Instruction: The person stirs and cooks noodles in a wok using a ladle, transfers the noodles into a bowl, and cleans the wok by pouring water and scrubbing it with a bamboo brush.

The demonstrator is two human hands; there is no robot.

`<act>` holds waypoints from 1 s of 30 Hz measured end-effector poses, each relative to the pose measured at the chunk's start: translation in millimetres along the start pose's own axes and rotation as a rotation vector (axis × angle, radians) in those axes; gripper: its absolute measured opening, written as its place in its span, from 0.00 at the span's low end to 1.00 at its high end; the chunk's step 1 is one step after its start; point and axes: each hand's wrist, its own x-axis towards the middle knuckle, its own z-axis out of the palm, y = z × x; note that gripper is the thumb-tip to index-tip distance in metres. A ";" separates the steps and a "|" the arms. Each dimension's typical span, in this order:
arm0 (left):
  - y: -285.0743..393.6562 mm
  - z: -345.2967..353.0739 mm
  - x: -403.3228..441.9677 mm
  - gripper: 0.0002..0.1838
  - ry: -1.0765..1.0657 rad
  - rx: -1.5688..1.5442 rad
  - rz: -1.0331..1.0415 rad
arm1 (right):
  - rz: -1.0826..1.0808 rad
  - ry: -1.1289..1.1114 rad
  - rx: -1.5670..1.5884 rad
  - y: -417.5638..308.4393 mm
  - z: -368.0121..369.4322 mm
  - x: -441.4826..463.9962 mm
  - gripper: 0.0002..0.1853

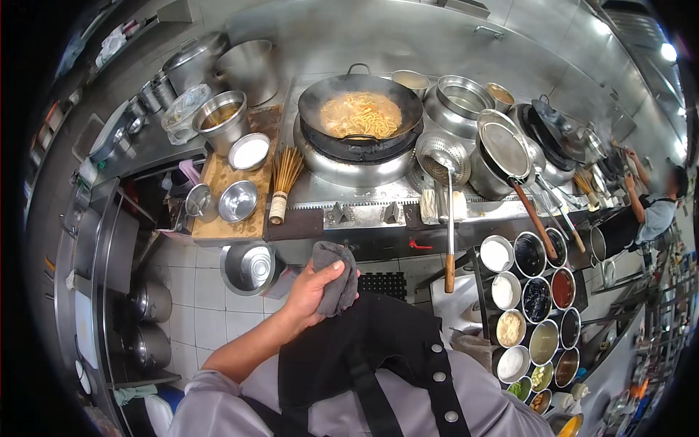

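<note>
Resting on the desk [313, 194], a bamboo brush [288, 171] sits just right of a wooden board [218, 171]. The left hand [313, 288] has its fingers curled closed around a grey cloth [339, 282], in front of the apron [328, 364]. Beyond, a wok [312, 105] holds noodles [368, 115]; rightward, a ladle [450, 226] lies over a strainer. The right hand is out of view, its fingers' state untellable.

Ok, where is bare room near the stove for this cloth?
A narrow steel strip in front of the wok is bare, between the bamboo brush and the skimmer. The wooden board has small gaps around its bowls. Right of the skimmer, a strainer and pot crowd the stove.
</note>
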 end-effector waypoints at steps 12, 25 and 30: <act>3.6 2.0 3.4 0.19 -0.037 0.012 -0.022 | 0.028 0.016 0.026 -11.6 -2.8 -1.4 0.24; -3.4 2.8 7.9 0.19 -0.024 -0.004 -0.048 | 0.028 0.002 0.031 -10.8 -7.1 5.0 0.24; -5.1 2.8 7.0 0.18 -0.017 -0.004 -0.024 | 0.024 -0.005 0.029 -11.6 -9.5 8.6 0.24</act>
